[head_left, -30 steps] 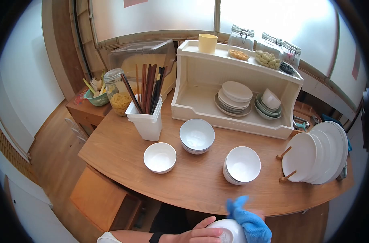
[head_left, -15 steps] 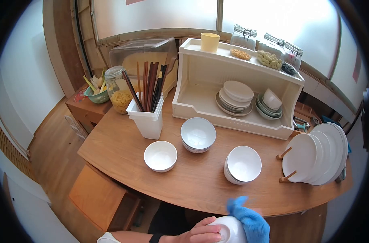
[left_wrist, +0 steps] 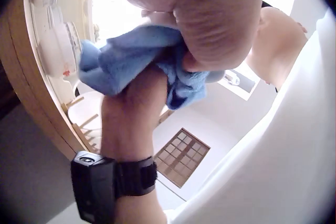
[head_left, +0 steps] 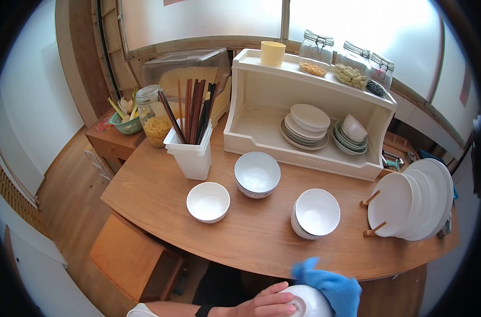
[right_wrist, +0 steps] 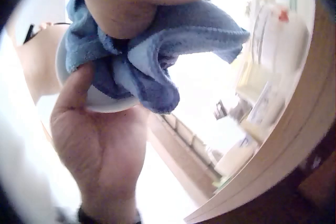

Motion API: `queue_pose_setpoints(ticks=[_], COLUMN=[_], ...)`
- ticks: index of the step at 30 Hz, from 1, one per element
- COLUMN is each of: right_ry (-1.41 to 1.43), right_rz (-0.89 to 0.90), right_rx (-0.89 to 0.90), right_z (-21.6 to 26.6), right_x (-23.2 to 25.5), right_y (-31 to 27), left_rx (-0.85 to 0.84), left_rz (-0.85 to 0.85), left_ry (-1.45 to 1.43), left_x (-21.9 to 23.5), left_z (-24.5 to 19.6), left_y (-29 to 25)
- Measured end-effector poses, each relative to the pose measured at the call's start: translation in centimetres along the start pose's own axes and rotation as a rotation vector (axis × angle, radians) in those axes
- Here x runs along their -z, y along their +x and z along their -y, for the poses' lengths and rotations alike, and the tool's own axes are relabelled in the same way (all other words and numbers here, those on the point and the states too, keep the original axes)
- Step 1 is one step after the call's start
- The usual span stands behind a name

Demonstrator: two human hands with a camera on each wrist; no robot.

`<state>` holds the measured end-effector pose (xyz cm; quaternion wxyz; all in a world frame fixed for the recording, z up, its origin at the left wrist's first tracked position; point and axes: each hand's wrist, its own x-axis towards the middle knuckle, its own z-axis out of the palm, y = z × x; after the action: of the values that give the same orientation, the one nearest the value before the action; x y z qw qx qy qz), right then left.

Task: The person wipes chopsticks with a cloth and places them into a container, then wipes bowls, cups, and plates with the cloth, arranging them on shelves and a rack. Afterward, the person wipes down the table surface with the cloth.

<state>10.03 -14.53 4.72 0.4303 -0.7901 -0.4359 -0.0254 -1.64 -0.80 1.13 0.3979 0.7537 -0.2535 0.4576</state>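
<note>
Near the bottom of the head view, my left hand (head_left: pixel 264 303) grips a white bowl (head_left: pixel 315 302) held tilted, its foot ring toward the camera. A blue cloth (head_left: pixel 340 289) covers the bowl's far right side and hangs past its rim. Behind the cloth, my right hand is hidden from the head camera. From the right wrist, that right hand (right_wrist: pixel 139 3) shows with the cloth bunched under it against the bowl's inside. The left thumb (right_wrist: pixel 79 85) lies over the bowl's rim, at the cloth.
On the wooden table (head_left: pixel 240 232) stand a single white bowl (head_left: pixel 208 203), stacked bowls (head_left: pixel 257 173), more stacked bowls (head_left: pixel 317 212) and a chopstick holder (head_left: pixel 192 158). Plates fill a rack (head_left: pixel 375 230) at the right. Behind, a cream shelf (head_left: pixel 251 127) holds dishes, with jars on top.
The held bowl and the cloth have shifted slightly to the right, and the cloth is spread wider beside the bowl. The left hand keeps its grip on the bowl; the dishes on the table stay put.
</note>
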Motion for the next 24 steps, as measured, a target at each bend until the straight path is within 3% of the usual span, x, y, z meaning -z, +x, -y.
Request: queue_pose_setpoints(ticks=[2, 5, 14, 20, 24], right_ry=[-0.011, -0.015, -0.050, -0.071, -0.076], right_rz=[-0.007, -0.013, -0.062, -0.080, -0.101], right_rx=[0.014, 0.044, 0.105, 0.155, 0.184], right_z=[-0.3, -0.6, -0.9, -1.3, -1.3], right_x=[0.0, -0.4, -0.7, -1.1, -1.7], right_y=[-0.2, 0.0, -0.2, 0.0, 0.0], left_rx=[0.034, 0.258, 0.085, 0.203, 0.161], left_rz=[-0.040, 0.001, -0.079, -0.080, 0.006], left_ry=[0.001, 0.008, 0.050, 0.020, 0.027], left_x=[-0.6, -0.7, -1.3, -1.0, -1.0], left_z=[-0.5, -0.8, 0.2, -0.4, -0.2], left_y=[0.1, 0.2, -0.6, -0.6, -1.1])
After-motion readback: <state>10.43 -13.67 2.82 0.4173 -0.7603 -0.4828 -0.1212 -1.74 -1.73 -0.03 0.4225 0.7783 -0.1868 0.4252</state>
